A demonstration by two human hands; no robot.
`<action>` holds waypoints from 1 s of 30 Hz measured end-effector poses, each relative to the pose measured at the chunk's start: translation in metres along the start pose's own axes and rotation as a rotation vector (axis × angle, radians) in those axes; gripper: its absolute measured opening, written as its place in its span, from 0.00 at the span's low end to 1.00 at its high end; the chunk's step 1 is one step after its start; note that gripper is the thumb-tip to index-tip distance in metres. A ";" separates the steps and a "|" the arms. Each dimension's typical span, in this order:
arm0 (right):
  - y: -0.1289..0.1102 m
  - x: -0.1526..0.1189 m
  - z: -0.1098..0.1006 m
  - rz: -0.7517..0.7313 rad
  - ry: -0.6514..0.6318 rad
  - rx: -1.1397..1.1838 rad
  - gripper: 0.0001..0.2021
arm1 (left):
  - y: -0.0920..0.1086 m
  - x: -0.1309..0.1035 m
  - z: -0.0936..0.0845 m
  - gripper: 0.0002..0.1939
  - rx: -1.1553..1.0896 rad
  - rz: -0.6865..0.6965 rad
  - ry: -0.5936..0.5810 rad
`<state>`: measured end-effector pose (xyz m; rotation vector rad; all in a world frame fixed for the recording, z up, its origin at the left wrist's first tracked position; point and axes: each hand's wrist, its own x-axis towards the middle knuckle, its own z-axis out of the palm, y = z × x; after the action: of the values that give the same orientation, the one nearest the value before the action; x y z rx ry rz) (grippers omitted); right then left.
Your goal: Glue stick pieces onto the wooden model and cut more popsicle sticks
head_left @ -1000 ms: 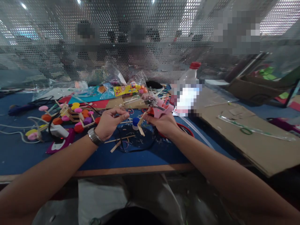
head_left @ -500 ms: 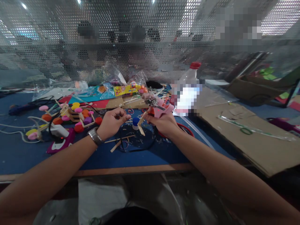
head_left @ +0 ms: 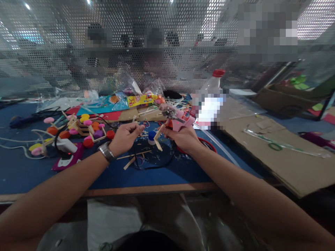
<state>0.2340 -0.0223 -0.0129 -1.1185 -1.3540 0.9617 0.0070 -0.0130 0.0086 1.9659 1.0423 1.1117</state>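
My right hand (head_left: pixel 184 137) is closed around a pink glue gun (head_left: pixel 184 120), which has greyish stringy clutter about its front end. A small angled piece of wooden sticks (head_left: pixel 158 139) is pinched at the thumb and fingertips of the same hand. To the left, my left hand (head_left: pixel 128 136) has its fingers curled in with the thumb against them; whatever may be in that pinch is too small to make out. Between the hands, a small white container with a blue cap (head_left: pixel 151 137) stands on the table. Loose wooden sticks (head_left: pixel 134 159) lie just below my left hand.
Pink, yellow and orange discs joined with sticks form a model (head_left: pixel 83 129) at left, by a purple power strip (head_left: pixel 69 160) with a white plug. Cardboard (head_left: pixel 282 153) lies at right. A red-capped bottle (head_left: pixel 214 82) and a perforated screen (head_left: pixel 167 66) stand behind.
My left hand has shifted very slightly left and down, its fingers still curled. The right hand, glue gun and stick piece are almost unmoved.
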 end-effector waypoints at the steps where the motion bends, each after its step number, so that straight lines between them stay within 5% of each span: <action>1: 0.000 0.000 0.000 -0.001 -0.002 0.002 0.19 | 0.001 0.000 -0.001 0.30 -0.012 0.003 -0.012; 7: 0.007 0.002 -0.003 -0.004 -0.005 -0.015 0.19 | 0.007 -0.005 0.000 0.35 -0.154 0.044 -0.191; 14: 0.010 0.003 -0.004 -0.006 -0.013 -0.014 0.18 | 0.009 -0.004 0.000 0.33 -0.295 0.050 -0.258; 22: 0.003 0.001 -0.002 0.005 -0.006 0.009 0.20 | 0.027 -0.016 0.000 0.27 -0.342 0.047 -0.604; 24: 0.003 0.001 -0.002 0.013 -0.003 0.007 0.20 | 0.022 -0.016 0.001 0.27 -0.283 0.064 -0.461; 30: 0.003 0.001 -0.001 0.025 0.000 0.025 0.20 | -0.016 0.014 -0.016 0.16 -0.183 0.055 0.520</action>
<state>0.2356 -0.0202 -0.0158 -1.1193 -1.3278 0.9945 -0.0078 0.0093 0.0076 1.6035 1.0976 1.7409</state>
